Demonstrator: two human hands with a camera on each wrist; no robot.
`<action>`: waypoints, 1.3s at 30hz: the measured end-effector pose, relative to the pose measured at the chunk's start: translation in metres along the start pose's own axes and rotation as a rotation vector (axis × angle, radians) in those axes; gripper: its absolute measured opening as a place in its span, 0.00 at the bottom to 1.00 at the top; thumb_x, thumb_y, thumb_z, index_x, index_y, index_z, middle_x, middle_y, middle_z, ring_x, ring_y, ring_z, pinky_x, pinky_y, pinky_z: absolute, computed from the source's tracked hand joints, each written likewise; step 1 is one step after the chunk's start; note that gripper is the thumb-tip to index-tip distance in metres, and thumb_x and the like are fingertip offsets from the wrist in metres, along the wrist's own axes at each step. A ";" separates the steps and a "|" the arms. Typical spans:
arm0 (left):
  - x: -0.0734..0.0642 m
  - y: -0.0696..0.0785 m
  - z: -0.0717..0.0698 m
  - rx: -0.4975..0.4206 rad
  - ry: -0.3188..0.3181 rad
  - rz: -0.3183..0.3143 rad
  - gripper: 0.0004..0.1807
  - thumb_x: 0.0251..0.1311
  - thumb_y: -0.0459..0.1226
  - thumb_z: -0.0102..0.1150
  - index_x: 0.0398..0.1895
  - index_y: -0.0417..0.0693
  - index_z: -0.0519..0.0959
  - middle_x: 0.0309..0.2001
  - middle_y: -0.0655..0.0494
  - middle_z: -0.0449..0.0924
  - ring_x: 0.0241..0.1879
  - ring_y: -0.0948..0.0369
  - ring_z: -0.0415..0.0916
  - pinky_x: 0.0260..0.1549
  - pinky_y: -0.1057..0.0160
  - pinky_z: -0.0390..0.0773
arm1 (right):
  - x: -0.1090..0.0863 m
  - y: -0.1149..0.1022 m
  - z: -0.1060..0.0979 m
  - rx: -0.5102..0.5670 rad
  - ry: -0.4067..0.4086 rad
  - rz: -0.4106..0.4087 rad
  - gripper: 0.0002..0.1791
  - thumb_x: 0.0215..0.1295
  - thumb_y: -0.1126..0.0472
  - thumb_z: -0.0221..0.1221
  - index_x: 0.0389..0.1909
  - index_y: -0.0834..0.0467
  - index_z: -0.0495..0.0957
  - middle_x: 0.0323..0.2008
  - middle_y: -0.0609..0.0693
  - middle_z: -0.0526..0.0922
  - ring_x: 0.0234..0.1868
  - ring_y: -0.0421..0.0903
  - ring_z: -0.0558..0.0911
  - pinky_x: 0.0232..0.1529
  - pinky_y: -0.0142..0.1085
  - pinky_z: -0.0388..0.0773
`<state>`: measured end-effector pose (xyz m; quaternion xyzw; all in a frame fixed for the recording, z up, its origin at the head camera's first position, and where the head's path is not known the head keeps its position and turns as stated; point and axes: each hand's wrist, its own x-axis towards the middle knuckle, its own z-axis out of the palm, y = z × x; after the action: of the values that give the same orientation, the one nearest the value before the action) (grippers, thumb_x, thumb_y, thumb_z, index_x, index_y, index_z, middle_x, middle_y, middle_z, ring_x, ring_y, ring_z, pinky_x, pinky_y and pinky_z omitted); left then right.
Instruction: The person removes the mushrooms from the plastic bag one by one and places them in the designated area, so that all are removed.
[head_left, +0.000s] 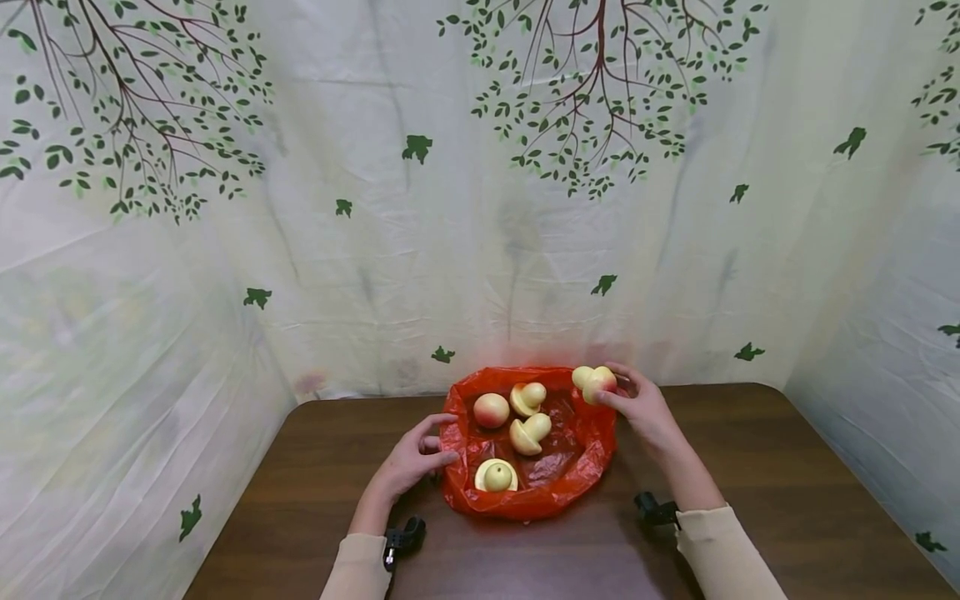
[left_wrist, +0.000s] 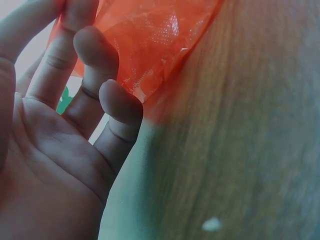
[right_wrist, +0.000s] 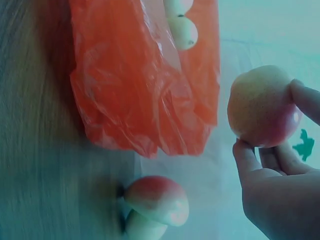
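Cream-and-pink mushroom (head_left: pixel 599 384), pinched in right hand (head_left: pixel 642 409) at red plastic bag (head_left: pixel 555 498), far-right edge. Left hand (head_left: pixel 408 458) loosely spread against left edge.

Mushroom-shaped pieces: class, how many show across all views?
6. In the red bag: a round one at left, stem unseen; a back one; a middle one; a front one. The right hand holds a fifth; a sixth lies outside the bag. More may be hidden.

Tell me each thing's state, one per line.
Red bag: mouth open
Left hand: touching bag
Held mushroom: raised, stem leftward
Right hand: gripping held mushroom
Back mushroom: bagged, stem rightward
Middle mushroom: bagged, stem rightward
Front mushroom: bagged, stem toward camera
Round piece: bagged
Outer mushroom: outside bag
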<state>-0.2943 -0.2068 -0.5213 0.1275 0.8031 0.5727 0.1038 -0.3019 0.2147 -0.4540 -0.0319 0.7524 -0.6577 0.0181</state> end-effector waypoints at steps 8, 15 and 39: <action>0.000 -0.001 0.000 0.005 0.002 -0.005 0.35 0.65 0.45 0.73 0.73 0.59 0.71 0.33 0.58 0.86 0.28 0.58 0.74 0.32 0.63 0.78 | -0.002 -0.002 -0.012 0.017 0.026 -0.007 0.40 0.75 0.56 0.65 0.81 0.60 0.59 0.79 0.63 0.63 0.76 0.61 0.67 0.59 0.24 0.77; 0.001 0.001 0.000 -0.004 0.002 -0.004 0.35 0.65 0.45 0.74 0.73 0.59 0.70 0.33 0.58 0.86 0.28 0.58 0.74 0.31 0.63 0.78 | -0.003 -0.005 -0.022 0.011 0.067 0.017 0.42 0.76 0.55 0.64 0.83 0.60 0.55 0.81 0.63 0.59 0.80 0.62 0.62 0.80 0.53 0.64; 0.000 0.000 0.000 0.007 0.003 -0.003 0.35 0.65 0.46 0.74 0.73 0.59 0.71 0.33 0.58 0.85 0.27 0.58 0.73 0.31 0.63 0.77 | -0.001 0.005 -0.064 0.026 0.200 0.039 0.44 0.74 0.52 0.67 0.83 0.60 0.56 0.74 0.54 0.66 0.67 0.40 0.70 0.79 0.40 0.65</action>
<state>-0.2941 -0.2067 -0.5216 0.1260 0.8054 0.5699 0.1029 -0.3058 0.2786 -0.4509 0.0490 0.7424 -0.6667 -0.0436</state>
